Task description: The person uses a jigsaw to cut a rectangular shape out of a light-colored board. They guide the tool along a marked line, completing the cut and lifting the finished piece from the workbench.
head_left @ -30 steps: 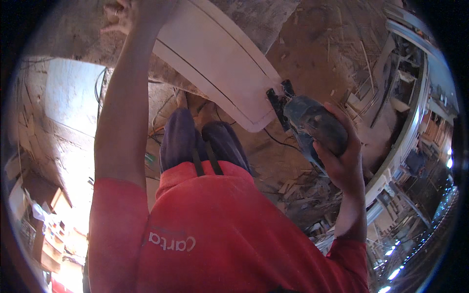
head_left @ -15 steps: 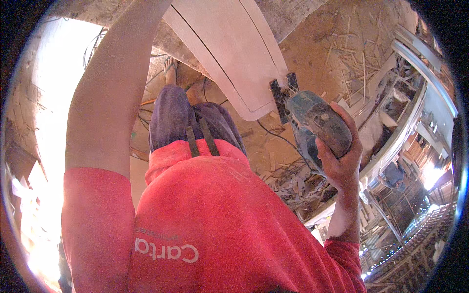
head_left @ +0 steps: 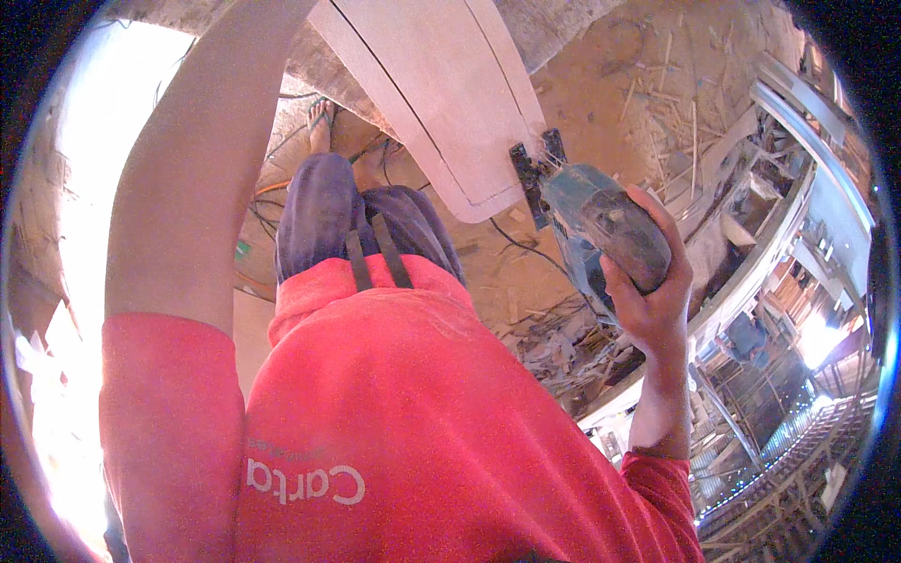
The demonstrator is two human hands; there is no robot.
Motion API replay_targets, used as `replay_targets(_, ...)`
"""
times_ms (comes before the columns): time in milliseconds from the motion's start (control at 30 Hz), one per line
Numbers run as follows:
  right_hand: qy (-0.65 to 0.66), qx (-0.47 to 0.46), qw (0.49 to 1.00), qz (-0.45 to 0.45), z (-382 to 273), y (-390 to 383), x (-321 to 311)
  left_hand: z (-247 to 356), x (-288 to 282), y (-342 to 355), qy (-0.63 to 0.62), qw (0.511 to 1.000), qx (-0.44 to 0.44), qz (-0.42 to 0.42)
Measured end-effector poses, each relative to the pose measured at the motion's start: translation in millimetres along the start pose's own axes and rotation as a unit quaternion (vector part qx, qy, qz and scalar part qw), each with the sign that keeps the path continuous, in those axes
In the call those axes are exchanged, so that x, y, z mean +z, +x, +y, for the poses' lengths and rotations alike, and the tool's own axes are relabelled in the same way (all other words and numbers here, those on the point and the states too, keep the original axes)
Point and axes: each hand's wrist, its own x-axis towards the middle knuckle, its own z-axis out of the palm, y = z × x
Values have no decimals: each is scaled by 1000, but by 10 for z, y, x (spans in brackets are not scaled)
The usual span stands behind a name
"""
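Note:
My right hand [head_left: 657, 298] is wrapped round the body of a blue-green and dark jigsaw [head_left: 601, 211]. The jigsaw's dark base plate lies against the right edge of a pale, flat board [head_left: 436, 94], near the board's rounded near end. Two long dark lines run down the board, and a fainter line crosses close to its near end. My left arm [head_left: 192, 150] reaches up past the top edge of the picture, so the left hand is out of sight.
Beneath the board is a rough, dusty work surface [head_left: 572, 33]. Wood scraps [head_left: 563, 352] and thin offcuts litter the brown floor [head_left: 601, 103]. A dark cable [head_left: 530, 247] trails below the jigsaw. My bare foot [head_left: 320, 113] is near more cables at the left.
The whole view has shifted slightly, moving the board and jigsaw a little up and left in the picture. The jigsaw stays at about the same place on the board's edge, still in my right hand.

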Motion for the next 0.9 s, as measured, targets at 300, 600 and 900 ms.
replay_targets(300, -8, -31, 999, 9, -17, 20, 5, 6, 11, -19, -10, 1000, 6, 18)
replay_targets(600, 6, -4, 1000, 4, -25, 4, 1, -16, 11, -21, -29, 999, 22, 34)
replay_targets(900, -63, -30, 998, 11, 60, -14, -10, -68, 275, 134, -32, 996, 54, 62)
